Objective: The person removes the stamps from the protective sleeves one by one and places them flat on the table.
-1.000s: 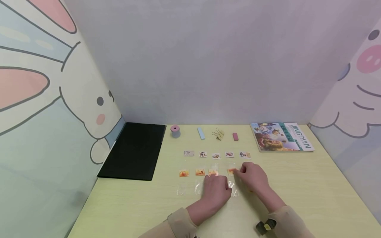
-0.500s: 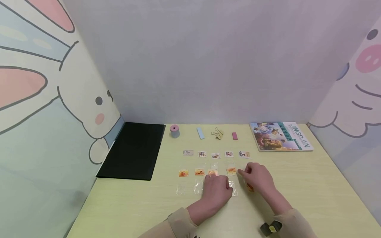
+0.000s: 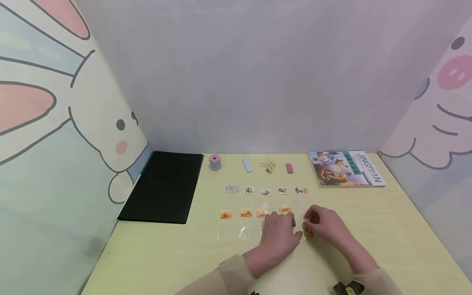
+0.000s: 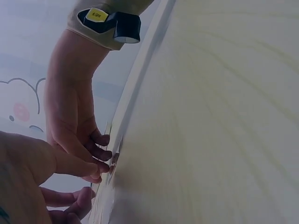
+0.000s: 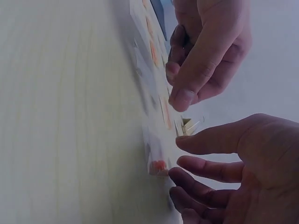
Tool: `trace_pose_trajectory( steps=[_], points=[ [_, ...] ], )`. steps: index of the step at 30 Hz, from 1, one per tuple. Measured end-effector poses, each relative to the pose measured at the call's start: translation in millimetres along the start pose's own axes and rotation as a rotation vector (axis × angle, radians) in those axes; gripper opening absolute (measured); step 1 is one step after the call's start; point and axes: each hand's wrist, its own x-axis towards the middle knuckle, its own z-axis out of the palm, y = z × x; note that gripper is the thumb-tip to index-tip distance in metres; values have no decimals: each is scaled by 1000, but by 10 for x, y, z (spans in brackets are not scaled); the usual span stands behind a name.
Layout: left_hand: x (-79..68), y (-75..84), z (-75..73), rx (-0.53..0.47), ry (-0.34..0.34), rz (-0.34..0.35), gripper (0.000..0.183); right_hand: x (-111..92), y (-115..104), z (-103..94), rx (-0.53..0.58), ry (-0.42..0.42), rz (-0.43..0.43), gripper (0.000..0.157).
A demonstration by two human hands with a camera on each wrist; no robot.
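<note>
My left hand is low over the table beside the right one, thumb and fingers apart in the left wrist view. My right hand reaches down at the right end of the row, its fingertips beside a small orange picture card in a clear plastic sleeve. Thumb and fingers of the right hand stand apart in the right wrist view, with the orange card just beyond them. Farther left lie more orange cards with clear sleeves; the left hand partly covers some of these.
Behind is a row of small white picture cards. At the back stand a pink-and-grey spool, a blue strip, a binder clip and a dark pink block. A black folder lies left, a book right.
My right hand has left the fourth orange card and moved right and down to the one at the row's end. My left hand has shifted right toward it, fingers spreading.
</note>
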Motion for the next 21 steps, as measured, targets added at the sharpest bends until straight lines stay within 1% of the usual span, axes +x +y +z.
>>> trace_pose_trajectory(
  steps=[5,9,11,16,21],
  points=[
    [20,103,105,79,10,41,36,-73,104,-20,-20,-3,-89,32],
    [38,130,210,112,9,52,41,-136,168,-36,-55,16,-141,41],
    [43,130,245,121,12,55,42,-161,190,-34,-67,31,-156,43],
    [46,143,261,111,23,72,44,-212,225,-22,-72,79,-195,41],
    [39,158,261,78,23,79,37,-232,206,-15,-69,107,-223,35]
  ],
)
